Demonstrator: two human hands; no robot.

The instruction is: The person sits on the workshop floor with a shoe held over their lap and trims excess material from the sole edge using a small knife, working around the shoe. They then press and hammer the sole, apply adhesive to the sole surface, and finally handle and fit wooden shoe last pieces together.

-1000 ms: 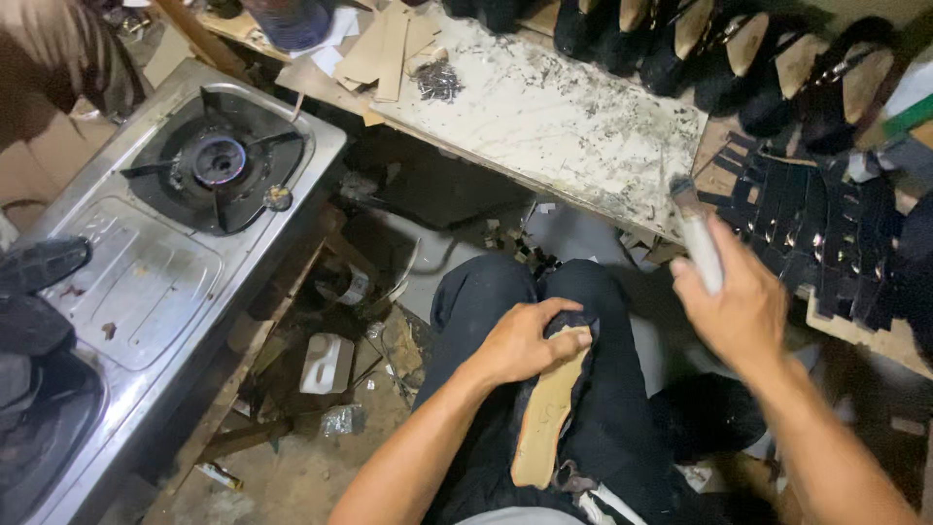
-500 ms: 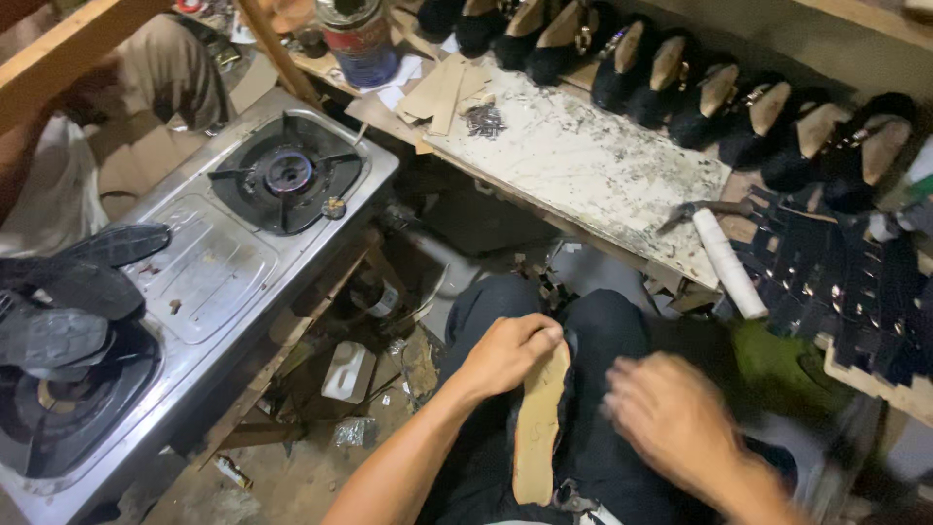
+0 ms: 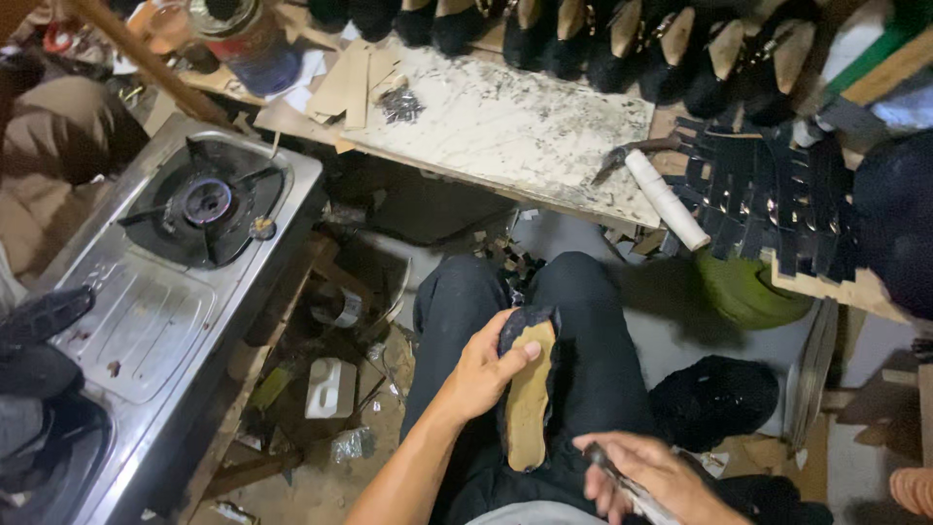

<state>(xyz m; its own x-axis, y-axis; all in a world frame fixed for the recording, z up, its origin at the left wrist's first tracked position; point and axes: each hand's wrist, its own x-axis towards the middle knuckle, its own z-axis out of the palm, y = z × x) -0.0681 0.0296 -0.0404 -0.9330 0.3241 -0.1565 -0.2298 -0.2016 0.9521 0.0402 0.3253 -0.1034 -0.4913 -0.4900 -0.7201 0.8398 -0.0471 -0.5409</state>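
My left hand (image 3: 483,371) grips a shoe sole (image 3: 530,394), tan on its face with a black upper wrapped around its edge, held over my lap in black trousers. My right hand (image 3: 649,476) is low at the frame's bottom edge, its fingers closed around a thin dark tool (image 3: 622,479). A hammer with a white handle (image 3: 665,199) lies on the edge of the stained work board (image 3: 505,126), well away from both hands.
A steel gas stove (image 3: 175,282) stands at the left with black shoe parts on it. Rows of black shoes (image 3: 622,34) line the back. Black straps (image 3: 768,194) lie at the right. Scraps and a small white box (image 3: 328,387) litter the floor.
My right hand set the white-handled hammer down on the board, dropped to my lap and now holds a thin dark tool. The left hand kept hold of the sole.
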